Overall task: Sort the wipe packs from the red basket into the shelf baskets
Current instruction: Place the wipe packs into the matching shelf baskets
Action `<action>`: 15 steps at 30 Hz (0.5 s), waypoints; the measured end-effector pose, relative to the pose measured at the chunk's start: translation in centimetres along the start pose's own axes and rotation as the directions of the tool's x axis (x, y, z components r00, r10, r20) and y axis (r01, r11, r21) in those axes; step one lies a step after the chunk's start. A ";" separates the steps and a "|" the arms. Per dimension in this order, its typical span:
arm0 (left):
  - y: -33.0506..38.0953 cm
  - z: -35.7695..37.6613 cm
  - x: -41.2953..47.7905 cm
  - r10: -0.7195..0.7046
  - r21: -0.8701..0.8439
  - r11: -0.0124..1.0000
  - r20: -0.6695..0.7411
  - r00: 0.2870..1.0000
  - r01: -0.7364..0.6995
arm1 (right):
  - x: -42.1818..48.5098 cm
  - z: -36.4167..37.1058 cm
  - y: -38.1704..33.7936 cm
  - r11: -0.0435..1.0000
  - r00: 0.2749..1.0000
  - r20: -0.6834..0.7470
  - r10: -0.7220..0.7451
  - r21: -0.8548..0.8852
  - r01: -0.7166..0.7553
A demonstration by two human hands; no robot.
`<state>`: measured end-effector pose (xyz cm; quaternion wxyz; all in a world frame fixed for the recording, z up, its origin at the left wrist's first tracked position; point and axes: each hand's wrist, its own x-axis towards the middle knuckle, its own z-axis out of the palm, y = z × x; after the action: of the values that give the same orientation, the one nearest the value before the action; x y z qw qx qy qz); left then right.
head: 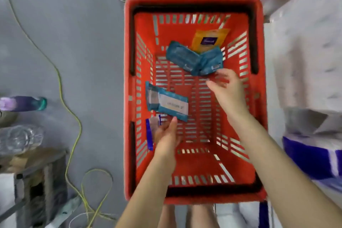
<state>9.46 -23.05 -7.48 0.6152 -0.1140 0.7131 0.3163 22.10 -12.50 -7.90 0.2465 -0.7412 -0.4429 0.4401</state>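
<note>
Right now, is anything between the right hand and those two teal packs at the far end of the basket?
Nothing visible. The right hand reaches open-fingered almost to the teal packs, over bare red basket floor. The orange pack lies behind them; the left hand holds a blue-edged pack aside.

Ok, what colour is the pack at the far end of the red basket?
The pack is yellow-orange with a dark purple label, seen in the head view.

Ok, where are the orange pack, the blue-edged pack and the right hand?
orange pack [207, 41]: head view, on its purple label.
blue-edged pack [149, 135]: head view, on the blue strip along its left edge.
right hand [229, 89]: head view, on the middle of the hand's back.
</note>
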 end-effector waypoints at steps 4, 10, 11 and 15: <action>-1.3 1.3 6.4 -0.072 -0.073 0.995 -0.076 0.994 0.067 | 4.1 2.5 1.1 0.947 0.974 -0.049 -0.220 -0.250 0.201; -2.3 2.1 10.9 -0.117 -0.071 0.992 -0.216 0.969 0.104 | 6.9 5.1 2.5 0.901 0.961 0.002 -0.276 -0.348 0.260; -2.5 2.2 11.0 -0.108 -0.076 0.993 -0.221 0.969 0.094 | 7.2 5.3 2.5 0.898 0.958 -0.017 -0.288 -0.353 0.264; -2.7 2.9 10.8 -0.088 -0.092 0.993 -0.234 0.968 0.068 | 7.6 6.1 2.7 0.865 0.948 -0.084 -0.306 -0.440 0.240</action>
<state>10.95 -20.96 -18.66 0.5321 -0.2048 0.7627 0.3054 19.60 -7.30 -16.22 0.1718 -0.7377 -0.6085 0.2366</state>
